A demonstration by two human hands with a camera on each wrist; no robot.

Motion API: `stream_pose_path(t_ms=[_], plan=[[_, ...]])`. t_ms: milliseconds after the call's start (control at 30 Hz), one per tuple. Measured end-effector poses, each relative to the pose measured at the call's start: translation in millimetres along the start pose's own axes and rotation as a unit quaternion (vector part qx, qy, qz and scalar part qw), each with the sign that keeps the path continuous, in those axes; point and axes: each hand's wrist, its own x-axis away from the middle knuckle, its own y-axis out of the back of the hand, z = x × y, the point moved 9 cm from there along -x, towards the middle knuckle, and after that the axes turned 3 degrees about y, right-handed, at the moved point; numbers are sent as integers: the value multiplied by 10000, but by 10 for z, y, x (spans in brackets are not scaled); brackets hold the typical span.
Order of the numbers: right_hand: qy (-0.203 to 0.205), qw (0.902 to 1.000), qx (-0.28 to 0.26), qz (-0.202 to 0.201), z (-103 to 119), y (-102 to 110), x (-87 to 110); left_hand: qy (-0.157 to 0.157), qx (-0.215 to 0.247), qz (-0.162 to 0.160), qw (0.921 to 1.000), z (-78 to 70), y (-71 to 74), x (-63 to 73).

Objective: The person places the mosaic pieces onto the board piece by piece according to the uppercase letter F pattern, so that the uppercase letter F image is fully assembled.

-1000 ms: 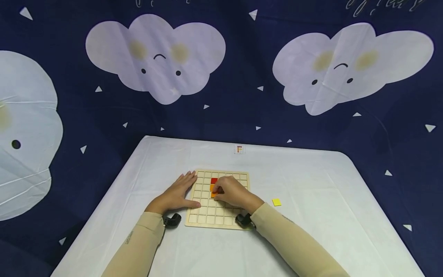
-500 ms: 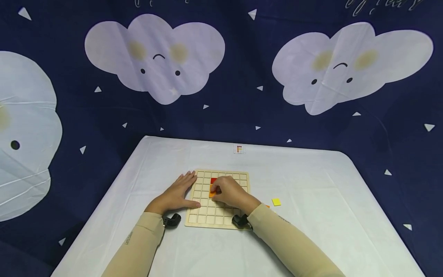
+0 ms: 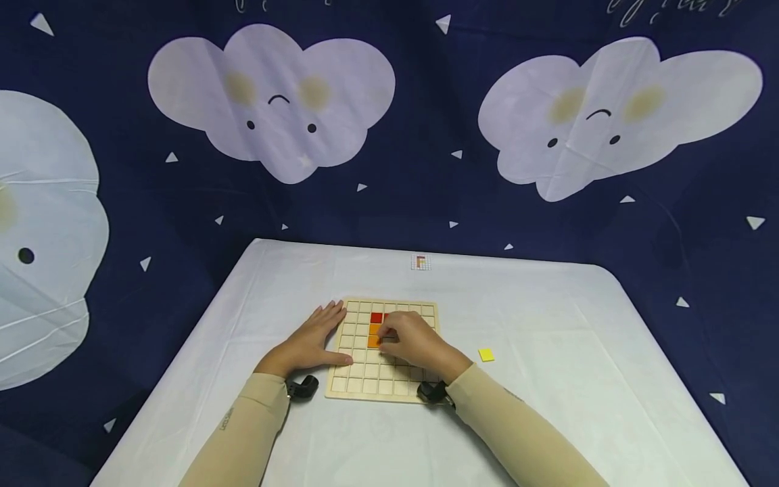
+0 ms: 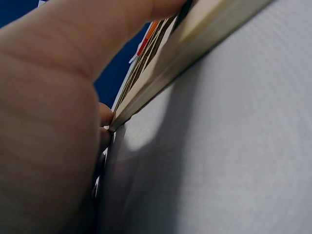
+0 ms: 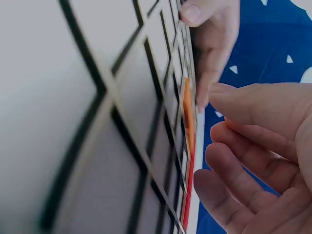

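I am resting my left hand [image 3: 313, 338] flat on the table [image 3: 548, 379], fingers straight and together, its fingertips lying against the left edge of the wooden grid board [image 3: 365, 385] and my thumb stretched along the board's near-left cells. My left forearm, in a beige sleeve [image 3: 243, 433], is angling in from the lower left.

My right hand [image 3: 414, 341] is hovering low over the middle of the board, palm down, wrist bent a little, with the forearm coming in from the lower right. Its fingers [image 5: 253, 146] are loosely curled and spread, holding nothing; the fingertips are sitting just beside the orange tile [image 3: 374, 336], which is lying in its cell directly to the left of them. The red tile [image 3: 376, 317] is lying in the cell just beyond the orange one, farther from my fingertips.

A yellow tile [image 3: 485, 354] is lying on the table to the right of my right hand, apart from the board. A small pattern card [image 3: 420, 262] is lying at the far edge of the table, well beyond both hands.
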Motion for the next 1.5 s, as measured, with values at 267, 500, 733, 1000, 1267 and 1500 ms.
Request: stream_pose_path(t_ms=[267,500,733,1000,1267,1500], plan=[[-37,9991,13,-428,-196,380,316,50,-5,21,10000,-1,-8,-13],[-555,9960,-176,-676,-610,689,643,33,-59,16,10000,13,-8,-18],[-996,9925,-545,-463,-904,745,953,57,-55,13,10000,20,-7,-10],[-811,9962,-303,42,-929,653,1153,47,-44,-15,10000,27,1,-5],[-1037,9942,-270,56,-946,628,1223,5,-11,2,10000,6,-6,5],[-792,9965,-242,102,-907,617,1270,-33,-85,4,10000,-2,-11,-2]])
